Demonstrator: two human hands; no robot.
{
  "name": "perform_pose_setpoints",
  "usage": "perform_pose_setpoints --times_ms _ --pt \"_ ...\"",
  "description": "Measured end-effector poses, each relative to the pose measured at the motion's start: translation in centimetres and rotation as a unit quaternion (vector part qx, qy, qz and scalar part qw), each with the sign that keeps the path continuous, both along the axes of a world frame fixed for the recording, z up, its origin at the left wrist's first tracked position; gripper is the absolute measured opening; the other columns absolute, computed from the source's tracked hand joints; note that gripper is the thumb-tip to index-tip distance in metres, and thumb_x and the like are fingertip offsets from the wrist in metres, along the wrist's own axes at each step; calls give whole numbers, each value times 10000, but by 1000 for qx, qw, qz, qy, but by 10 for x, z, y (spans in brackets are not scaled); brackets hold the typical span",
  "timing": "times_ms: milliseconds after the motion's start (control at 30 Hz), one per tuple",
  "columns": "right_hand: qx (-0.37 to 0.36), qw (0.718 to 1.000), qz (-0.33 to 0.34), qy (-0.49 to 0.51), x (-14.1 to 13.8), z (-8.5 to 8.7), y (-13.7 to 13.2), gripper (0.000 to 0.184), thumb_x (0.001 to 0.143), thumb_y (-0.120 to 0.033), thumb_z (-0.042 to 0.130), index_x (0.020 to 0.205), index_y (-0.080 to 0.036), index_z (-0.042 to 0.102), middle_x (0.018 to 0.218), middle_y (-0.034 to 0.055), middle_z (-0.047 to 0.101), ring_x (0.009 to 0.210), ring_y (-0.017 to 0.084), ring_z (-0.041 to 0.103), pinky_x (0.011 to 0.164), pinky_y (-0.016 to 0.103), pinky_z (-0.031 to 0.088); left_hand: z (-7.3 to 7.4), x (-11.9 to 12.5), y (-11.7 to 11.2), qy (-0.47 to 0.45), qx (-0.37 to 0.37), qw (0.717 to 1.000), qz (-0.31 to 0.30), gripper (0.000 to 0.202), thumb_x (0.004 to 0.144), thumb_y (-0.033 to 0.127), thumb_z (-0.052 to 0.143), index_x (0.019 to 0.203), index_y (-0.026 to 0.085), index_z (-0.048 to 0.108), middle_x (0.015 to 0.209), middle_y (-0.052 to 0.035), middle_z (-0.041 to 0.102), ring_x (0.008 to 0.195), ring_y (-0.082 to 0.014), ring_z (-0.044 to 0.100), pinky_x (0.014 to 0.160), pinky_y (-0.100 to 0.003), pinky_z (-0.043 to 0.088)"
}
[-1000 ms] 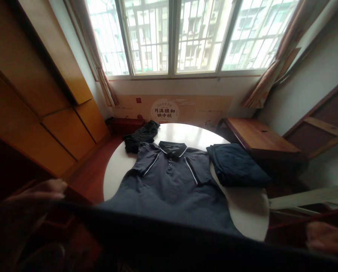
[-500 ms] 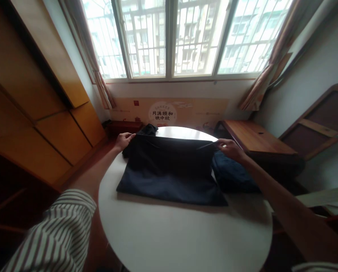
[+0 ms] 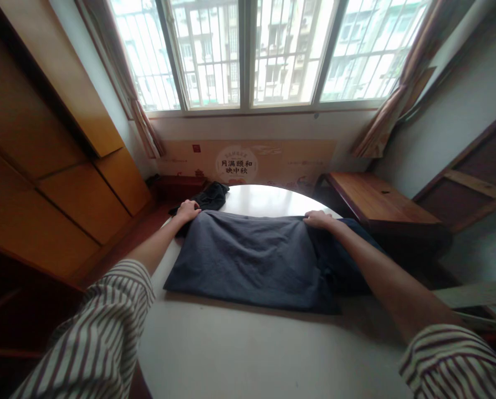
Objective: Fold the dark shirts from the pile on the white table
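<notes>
A dark blue-grey garment lies spread across the white round table, its exact kind not clear. My left hand is closed on its far left corner. At the far right corner, my right hand grips the same cloth, fingers curled over the edge. Between the hands the far edge runs nearly straight, and soft creases cross the middle. A black cloth is bunched just beyond my left hand. Under and beside my right forearm lies a navy cloth, partly hidden by the arm.
A wooden side table stands beyond the table on the right. Wooden cabinets line the left side. Ahead are a barred window, tied curtains and a printed banner on the wall.
The garment's far edge has come down onto the table, and its upper surface looks lighter and more creased. Both hands have lowered with it, still holding the corners.
</notes>
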State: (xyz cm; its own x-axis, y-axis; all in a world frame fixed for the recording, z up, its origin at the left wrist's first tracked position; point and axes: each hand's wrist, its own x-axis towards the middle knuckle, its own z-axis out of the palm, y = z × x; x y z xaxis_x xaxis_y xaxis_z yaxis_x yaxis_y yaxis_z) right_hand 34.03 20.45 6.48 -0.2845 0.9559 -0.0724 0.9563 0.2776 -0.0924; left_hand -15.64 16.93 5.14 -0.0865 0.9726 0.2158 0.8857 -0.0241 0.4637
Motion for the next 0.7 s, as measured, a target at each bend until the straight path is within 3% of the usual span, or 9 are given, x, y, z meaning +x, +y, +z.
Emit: perform_pose_setpoints --times_ms 67,133,200,300,467,600,700 --pt "5 1000 7 -16 -12 -4 0 370 842 -213 560 1193 -144 654 1248 207 616 1200 384 506 963 561 376 0 14 4 7 7 998 -56 229 824 357 650 905 154 720 994 -108 682 1035 -254 585 929 -330 431" --pt "5 999 36 -8 -23 -5 1 401 862 -243 559 1256 -195 616 1286 170 603 1250 356 474 1002 536 354 -1 30 9 10 -7 991 -135 222 824 344 651 946 179 734 1039 -83 693 1047 -228 592 966 -309 426" --pt "-15 998 61 -3 -33 -6 4 375 871 -299 579 1235 -224 629 1201 128 655 1182 308 539 980 464 393 -3 42 14 11 -32 979 -202 243 787 370 690 922 178 753 982 -66 712 959 -209 623 913 -279 456" --pt "-57 995 81 -1 -38 -5 8 323 827 -315 646 1126 -200 688 1028 95 712 960 243 643 852 347 467 -5 49 18 11 -53 966 -252 308 746 421 718 892 155 770 879 -66 713 829 -199 632 793 -263 482" --pt "-80 992 97 -6 -34 -5 12 219 823 -216 626 1003 -157 736 945 75 728 831 181 663 725 234 476 -7 46 22 5 -53 962 -266 358 787 475 662 843 137 764 843 -67 713 798 -191 633 750 -249 480" --pt "-42 996 77 -17 -32 -7 14 252 865 -167 544 1041 -154 723 1063 101 714 961 213 650 800 264 476 -8 46 25 9 -44 972 -230 373 867 434 562 897 109 743 859 -77 720 815 -202 644 737 -257 490" --pt "-11 998 60 -27 -35 -4 12 280 898 -184 506 1097 -162 702 1142 131 687 1045 265 623 862 351 477 -6 50 25 33 -42 978 -200 305 858 363 577 875 108 745 848 -80 717 804 -212 647 752 -278 502"
